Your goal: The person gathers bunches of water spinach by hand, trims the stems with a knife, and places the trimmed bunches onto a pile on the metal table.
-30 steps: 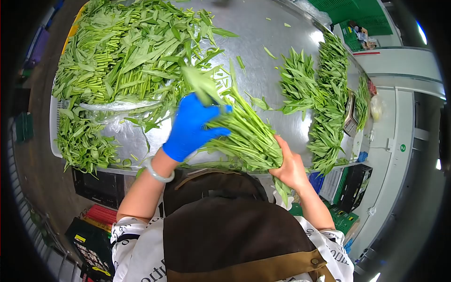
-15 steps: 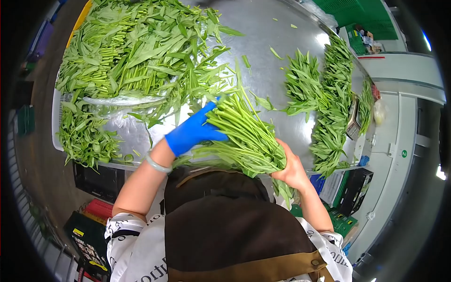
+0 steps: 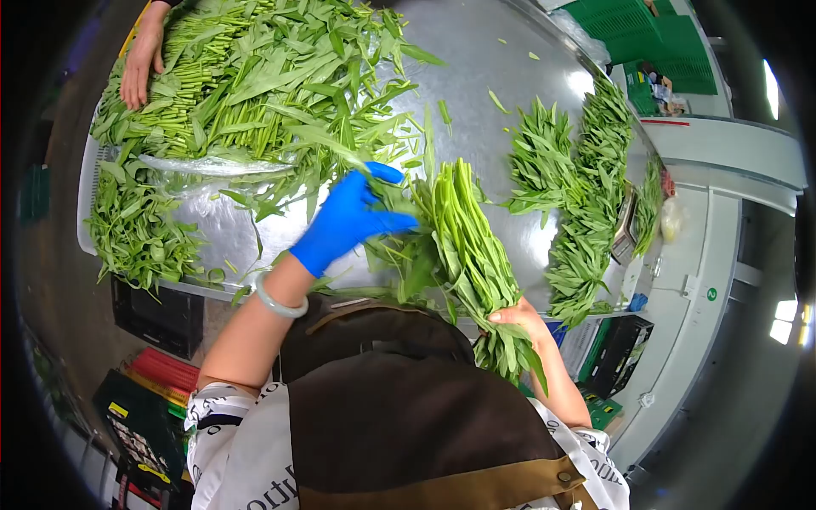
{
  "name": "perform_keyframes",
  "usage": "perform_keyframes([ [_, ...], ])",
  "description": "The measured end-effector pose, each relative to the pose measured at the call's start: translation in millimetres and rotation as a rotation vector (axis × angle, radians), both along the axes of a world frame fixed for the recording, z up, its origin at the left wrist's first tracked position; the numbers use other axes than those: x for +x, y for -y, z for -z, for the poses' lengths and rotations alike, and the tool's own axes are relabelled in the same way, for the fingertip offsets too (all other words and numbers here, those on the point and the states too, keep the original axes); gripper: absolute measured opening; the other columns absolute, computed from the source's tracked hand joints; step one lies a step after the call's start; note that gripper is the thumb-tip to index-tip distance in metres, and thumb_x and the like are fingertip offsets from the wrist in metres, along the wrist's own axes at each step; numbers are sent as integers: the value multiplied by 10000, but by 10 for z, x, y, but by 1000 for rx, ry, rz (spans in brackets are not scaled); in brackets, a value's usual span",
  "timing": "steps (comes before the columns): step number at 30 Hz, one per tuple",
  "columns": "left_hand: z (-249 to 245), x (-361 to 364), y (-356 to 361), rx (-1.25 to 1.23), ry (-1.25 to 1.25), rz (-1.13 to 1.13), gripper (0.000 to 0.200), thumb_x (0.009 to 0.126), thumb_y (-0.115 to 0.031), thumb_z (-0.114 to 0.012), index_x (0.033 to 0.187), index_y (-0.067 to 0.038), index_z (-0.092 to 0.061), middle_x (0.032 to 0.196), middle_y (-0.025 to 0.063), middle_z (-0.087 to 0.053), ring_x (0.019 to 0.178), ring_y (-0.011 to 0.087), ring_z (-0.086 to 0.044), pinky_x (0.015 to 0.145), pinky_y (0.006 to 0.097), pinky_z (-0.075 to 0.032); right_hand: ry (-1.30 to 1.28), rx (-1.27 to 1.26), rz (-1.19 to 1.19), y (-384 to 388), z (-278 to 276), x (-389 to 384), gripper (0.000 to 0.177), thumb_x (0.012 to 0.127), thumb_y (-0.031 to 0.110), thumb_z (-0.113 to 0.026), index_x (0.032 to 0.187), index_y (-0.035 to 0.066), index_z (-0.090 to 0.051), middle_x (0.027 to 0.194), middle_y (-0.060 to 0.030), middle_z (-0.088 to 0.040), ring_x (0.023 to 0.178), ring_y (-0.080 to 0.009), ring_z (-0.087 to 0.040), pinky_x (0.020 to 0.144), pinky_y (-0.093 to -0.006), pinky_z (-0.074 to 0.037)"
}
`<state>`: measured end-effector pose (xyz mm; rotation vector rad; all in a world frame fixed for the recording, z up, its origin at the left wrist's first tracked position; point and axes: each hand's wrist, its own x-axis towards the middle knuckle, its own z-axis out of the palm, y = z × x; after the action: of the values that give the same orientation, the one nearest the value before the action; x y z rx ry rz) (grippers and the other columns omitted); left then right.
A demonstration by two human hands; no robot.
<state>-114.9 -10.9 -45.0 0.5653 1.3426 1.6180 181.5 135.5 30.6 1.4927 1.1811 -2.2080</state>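
Observation:
My right hand (image 3: 520, 319) is closed around the leafy lower part of a bunch of water spinach (image 3: 463, 225), its cut stems pointing up and away from me. Leaves hang below that hand. To the left of the bunch is my left hand (image 3: 344, 219) in a blue glove, index finger and thumb spread apart. Loose leaves (image 3: 408, 259) lie between the glove and the bunch, partly blurred. A large pile of water spinach (image 3: 255, 93) covers the far left of the metal table (image 3: 476, 59).
Bunches of water spinach (image 3: 586, 195) are lined up on the right side of the table, beside what looks like a scale (image 3: 625, 225). Another person's hand (image 3: 144, 64) rests on the pile at the far left. Green crates (image 3: 612, 34) stand beyond the right edge.
My left hand has come away from the stems, its fingers now apart. The bunch has turned more upright in my right hand. Another person's hand has appeared at the upper left.

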Motion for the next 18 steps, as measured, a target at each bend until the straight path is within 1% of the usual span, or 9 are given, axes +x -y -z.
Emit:
perform_keyframes([
  [1,-37,123,14,-16,66,64,657,680,-194,-858,1226,-68,-514,1128,66,-582,1012,169,-573,844,333,-492,8,-7,5,-2,-10,-15,745,652,58,-760,1322,-3,-441,1084,-120,-615,871,-218,-629,750,-337,-531],
  [2,-14,201,-25,15,-147,63,668,684,-237,-849,1237,-71,-514,1105,84,-592,984,196,-590,829,334,-495,-22,-25,40,11,6,-16,710,660,70,-751,1297,-7,-446,999,-123,-612,761,-221,-623,658,-342,-532],
  [3,29,270,-57,45,-361,60,682,688,-281,-840,1249,-74,-514,1081,103,-602,956,224,-606,814,335,-498,-65,-63,59,8,27,10,704,661,73,-750,1292,-7,-448,993,-126,-611,753,-225,-620,649,-346,-528],
  [6,52,405,-125,0,-589,159,479,732,-160,-771,1166,-92,-580,1025,104,-617,833,222,-604,751,360,-505,-170,-139,122,37,9,43,659,669,80,-730,1263,-11,-462,977,-144,-603,734,-239,-602,614,-366,-497],
  [8,99,392,-171,63,-864,103,343,743,-136,-717,1068,-92,-618,939,113,-627,785,278,-603,698,386,-500,-195,-197,160,52,33,111,644,672,68,-711,1261,-13,-463,977,-151,-599,738,-242,-598,616,-374,-491],
  [10,119,273,-225,-20,-1065,-11,184,741,-76,-632,924,-90,-650,832,103,-632,774,326,-608,643,421,-483,-209,-229,180,52,95,211,627,662,73,-698,1240,-16,-472,973,-163,-591,736,-256,-582,604,-385,-465],
  [11,142,138,-229,-33,-1174,-177,188,737,-56,-621,920,-88,-653,840,107,-645,764,315,-617,651,413,-489,-254,-291,183,35,184,318,629,654,80,-703,1232,-16,-475,968,-164,-589,730,-259,-577,597,-385,-456],
  [15,158,-296,-165,-148,-808,-438,180,837,-170,-677,982,-65,-668,837,134,-660,705,298,-633,642,343,-499,-384,-434,193,-12,404,563,624,617,110,-716,1186,-18,-494,928,-173,-578,677,-264,-537,556,-374,-398],
  [18,123,-152,-123,-144,-352,-115,259,824,-214,-710,1032,-64,-670,814,163,-654,678,295,-624,644,327,-495,-455,-468,164,-18,446,500,603,620,107,-710,1173,-19,-505,886,-170,-577,641,-253,-512,542,-367,-374],
])
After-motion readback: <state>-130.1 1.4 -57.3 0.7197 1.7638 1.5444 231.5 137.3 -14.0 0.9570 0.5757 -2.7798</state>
